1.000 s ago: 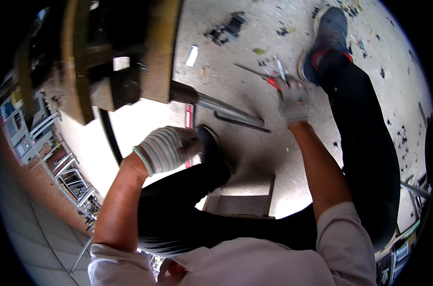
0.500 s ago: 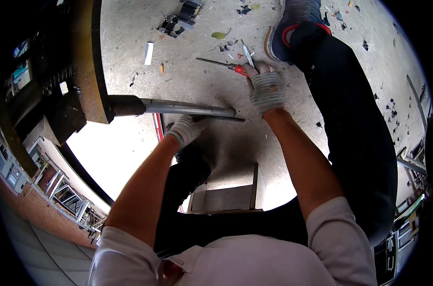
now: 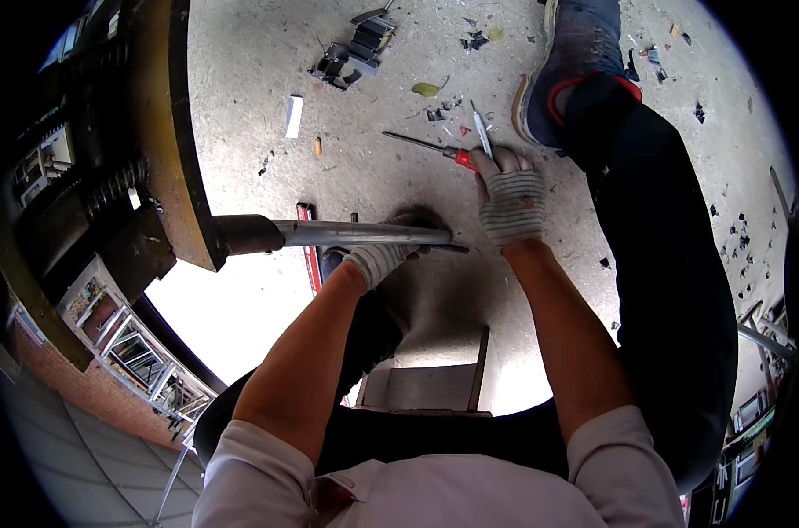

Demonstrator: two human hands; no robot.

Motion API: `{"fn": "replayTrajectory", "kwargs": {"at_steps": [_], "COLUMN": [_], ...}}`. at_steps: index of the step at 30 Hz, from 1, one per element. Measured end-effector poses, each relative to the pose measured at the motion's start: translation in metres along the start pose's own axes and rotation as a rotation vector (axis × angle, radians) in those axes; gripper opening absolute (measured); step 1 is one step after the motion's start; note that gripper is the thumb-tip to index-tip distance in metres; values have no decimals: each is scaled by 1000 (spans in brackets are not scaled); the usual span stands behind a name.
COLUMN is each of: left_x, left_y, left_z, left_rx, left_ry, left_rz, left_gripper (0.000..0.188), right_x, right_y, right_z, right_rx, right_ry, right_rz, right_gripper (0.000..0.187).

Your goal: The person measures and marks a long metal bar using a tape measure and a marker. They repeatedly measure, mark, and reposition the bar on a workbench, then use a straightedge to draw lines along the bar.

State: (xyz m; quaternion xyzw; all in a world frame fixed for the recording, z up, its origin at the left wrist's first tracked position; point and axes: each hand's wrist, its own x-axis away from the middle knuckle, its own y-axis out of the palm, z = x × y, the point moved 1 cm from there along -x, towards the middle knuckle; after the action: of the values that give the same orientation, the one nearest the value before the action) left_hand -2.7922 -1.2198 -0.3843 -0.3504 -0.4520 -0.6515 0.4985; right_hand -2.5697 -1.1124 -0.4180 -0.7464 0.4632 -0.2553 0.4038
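Note:
A striped knit glove covers my left hand (image 3: 380, 262). Its fingers curl round a dark rod (image 3: 448, 249) just beneath a grey metal tube (image 3: 355, 233); the tube and glove hide most of the rod. My right hand (image 3: 514, 198), gloved alike, rests low at the floor with fingers closed over the red handle of a screwdriver (image 3: 434, 148), whose dark shaft points left. Beyond the same fingers a slim white pen-like tool (image 3: 480, 125) sticks out, its lower end hidden.
The tube juts from a heavy dark machine (image 3: 166, 132) at left. Black scraps (image 3: 353, 53), a white strip (image 3: 294, 116) and a leaf (image 3: 425, 90) litter the concrete. A red-edged bar (image 3: 309, 251) lies behind the tube. My shoe (image 3: 584, 44) is at upper right.
The whole view has shifted, with the floor things lower and further right. My left hand has slid slightly right along the rod. The screwdriver keeps its place on the floor.

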Motion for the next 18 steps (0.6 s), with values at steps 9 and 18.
{"fn": "replayTrajectory", "kwargs": {"at_steps": [9,18], "left_x": [4,-18], "left_y": [-5,-25], "left_z": [2,40], "left_rx": [-21,432], "left_ry": [175,73], "left_rz": [64,288], "left_gripper": [35,31], "right_x": [2,1], "right_y": [0,1], "right_z": [-1,0], "right_rx": [2,-46], "right_ry": [-8,-34], "right_rz": [45,84], "right_gripper": [48,48]}}
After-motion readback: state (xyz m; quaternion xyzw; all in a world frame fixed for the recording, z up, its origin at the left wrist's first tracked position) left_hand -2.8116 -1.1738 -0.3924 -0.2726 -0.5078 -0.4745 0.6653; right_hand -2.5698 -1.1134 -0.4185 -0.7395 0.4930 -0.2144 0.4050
